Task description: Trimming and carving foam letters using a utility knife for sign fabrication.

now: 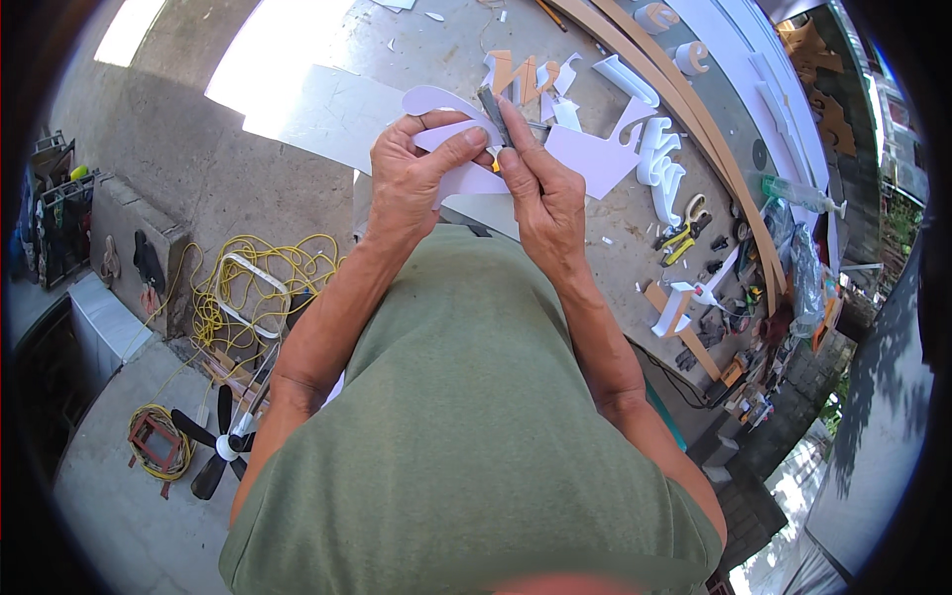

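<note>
My left hand (409,169) is closed on a white curved cutout (439,100), thumb on top and fingers beneath. The piece has a rounded loop, and part of it is hidden behind the fingers. A short grey bar-shaped tool (493,111) is pinched in my right hand (547,190), its index finger stretched along it. The tool's lower end meets the cutout's edge between the two hands; its exact kind is unclear. Just beyond the right hand lies a white sheet (595,161) with a cut edge. Brown and white letter shapes (516,74) sit past the fingertips.
White raised letters (658,169) stand on the grey table (436,45). Yellow-handled pliers (679,241) and small tools are at the right. Long brown strips (684,109) curve along the far side. A yellow cord (248,278) and a fan (226,446) are on the left floor.
</note>
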Action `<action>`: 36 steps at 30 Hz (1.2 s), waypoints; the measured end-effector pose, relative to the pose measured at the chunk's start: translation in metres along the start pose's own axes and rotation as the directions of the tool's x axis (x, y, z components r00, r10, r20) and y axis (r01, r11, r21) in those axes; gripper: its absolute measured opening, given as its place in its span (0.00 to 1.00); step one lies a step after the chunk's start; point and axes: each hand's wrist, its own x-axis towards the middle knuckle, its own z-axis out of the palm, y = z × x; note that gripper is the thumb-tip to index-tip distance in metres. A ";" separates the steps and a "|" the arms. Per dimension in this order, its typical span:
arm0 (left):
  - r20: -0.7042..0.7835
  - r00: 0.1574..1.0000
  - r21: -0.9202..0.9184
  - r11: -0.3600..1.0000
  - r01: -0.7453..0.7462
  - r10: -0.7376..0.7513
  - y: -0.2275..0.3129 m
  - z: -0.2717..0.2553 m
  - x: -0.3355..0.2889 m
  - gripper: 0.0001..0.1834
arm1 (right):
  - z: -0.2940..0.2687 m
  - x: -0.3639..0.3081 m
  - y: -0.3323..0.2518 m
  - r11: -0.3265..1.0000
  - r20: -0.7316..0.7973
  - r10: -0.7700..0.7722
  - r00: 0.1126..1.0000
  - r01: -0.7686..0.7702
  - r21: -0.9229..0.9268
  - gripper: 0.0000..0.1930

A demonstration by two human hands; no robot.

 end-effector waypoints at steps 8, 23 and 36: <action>-0.007 0.998 -0.017 0.998 0.055 -0.055 0.000 -0.003 0.005 0.17 | -0.001 -0.001 0.012 0.995 -0.005 0.090 0.996 -0.089 0.032 0.21; -0.051 0.896 -0.352 0.847 0.398 -0.442 0.011 -0.002 0.005 0.14 | -0.023 0.018 0.035 0.782 -0.036 -0.556 0.830 0.508 -0.362 0.25; 0.080 0.796 -0.466 0.683 0.562 -0.601 -0.004 -0.017 0.001 0.13 | -0.038 0.002 0.069 0.532 0.150 -0.724 0.673 0.683 -0.500 0.26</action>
